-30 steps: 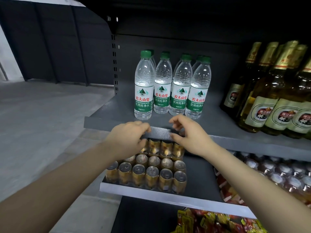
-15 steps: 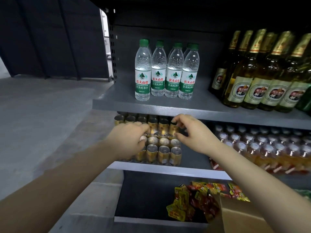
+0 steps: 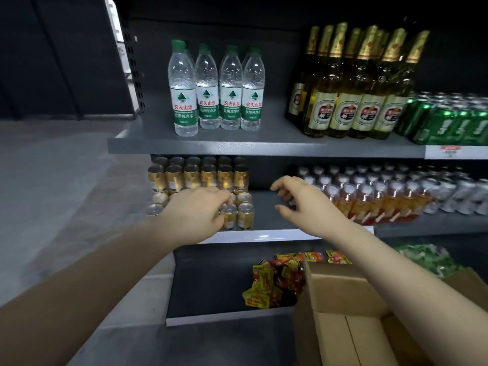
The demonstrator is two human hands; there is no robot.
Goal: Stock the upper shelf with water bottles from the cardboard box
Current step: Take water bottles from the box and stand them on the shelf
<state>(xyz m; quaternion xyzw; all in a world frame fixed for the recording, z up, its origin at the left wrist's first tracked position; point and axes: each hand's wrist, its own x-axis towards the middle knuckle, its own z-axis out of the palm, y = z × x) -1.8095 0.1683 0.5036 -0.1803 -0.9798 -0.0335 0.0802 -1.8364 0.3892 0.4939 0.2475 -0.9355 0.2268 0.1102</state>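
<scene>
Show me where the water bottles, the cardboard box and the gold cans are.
water bottles (image 3: 231, 105): head view, label of a front bottle.
cardboard box (image 3: 340, 291): head view, inner face of the far flap.
gold cans (image 3: 208, 177): head view, side of an upper-tier can.

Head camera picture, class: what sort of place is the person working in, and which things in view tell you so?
Most likely a shop or supermarket drinks aisle: metal shelving carries ranked water bottles, beer bottles and gold cans, a price label sits on the shelf edge, and an open cardboard box waits below.

Green-capped water bottles (image 3: 215, 89) upright on upper shelf (image 3: 264, 147) (left end), cardboard box (image 3: 351, 307) open below
</scene>
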